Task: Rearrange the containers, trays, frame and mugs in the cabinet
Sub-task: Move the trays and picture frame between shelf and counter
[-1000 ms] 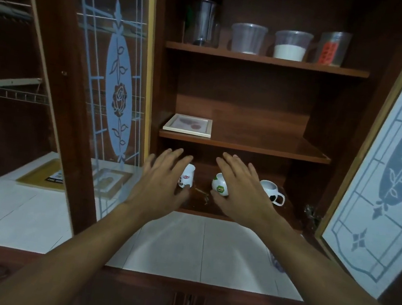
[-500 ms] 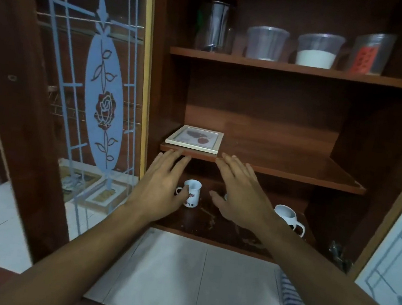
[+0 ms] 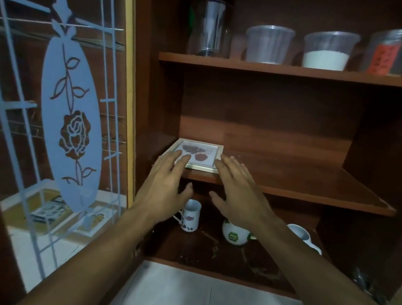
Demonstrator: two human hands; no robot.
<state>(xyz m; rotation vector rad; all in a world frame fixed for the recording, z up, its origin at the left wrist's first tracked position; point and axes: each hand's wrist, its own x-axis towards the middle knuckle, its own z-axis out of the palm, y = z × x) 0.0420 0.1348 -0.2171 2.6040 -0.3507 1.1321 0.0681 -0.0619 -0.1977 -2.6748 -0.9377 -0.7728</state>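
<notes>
Frame (image 3: 202, 153): lies flat, picture side up, at the left front of the middle shelf (image 3: 317, 184), its near edge almost flush with the shelf lip.

Left hand (image 3: 162, 190): comes in from the frame's 7 o'clock, fingers straight and spread, tips over the near-left corner. Cannot tell whether they touch or hover. Nothing gripped.

Right hand (image 3: 240, 192): at the frame's 4 o'clock, fingers straight and slightly apart, tips just beside the right edge. Holds nothing.

Step in hand, as judged: a two-handed pickup of the frame.

- Bracket it on the left and right edges, thumbs under the near edge where it meets the lip.
- Tip the front up first. A flat frame on wood gives little to grab from above.
- Keep fingertips off the glazed face and lift level.
- Draw it toward 6 o'clock, clear of the shelf above.

Risk: a one-sided pull would swing it into the cabinet's left wall.

Outward from the frame:

- 6 o'clock, bottom shelf (image 3: 232, 260): printed mug (image 3: 190, 217), green-badge mug (image 3: 234, 233) and, toward 4 o'clock, a plain white mug (image 3: 301, 237), all upright under the wrists.
- 12 to 2 o'clock, top shelf (image 3: 306, 71): red-lidded jar (image 3: 210, 26), clear tub (image 3: 269, 44), tub of white powder (image 3: 327, 50), red-labelled container (image 3: 386, 53).
- 9 o'clock: open glass door with rose motif (image 3: 71, 123).
</notes>
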